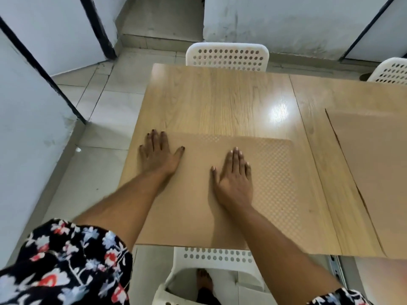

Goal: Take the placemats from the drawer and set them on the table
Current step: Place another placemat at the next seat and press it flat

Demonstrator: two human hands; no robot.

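Note:
A tan placemat [273, 186] with a fine checked texture lies flat on the near part of the wooden table [220, 95]. My left hand [158, 154] rests palm down on its far left corner, fingers spread. Further right, my right hand [234, 175] also presses flat on the mat near its middle. Neither hand grips anything. A second tan placemat [372, 172] lies flat on the table at the right, partly cut off by the frame edge. The drawer is not in view.
A white perforated chair [228, 55] stands at the table's far side, another [391, 72] at the far right, and a third [211, 260] is tucked under the near edge. Grey tiled floor [99, 102] and white walls lie to the left.

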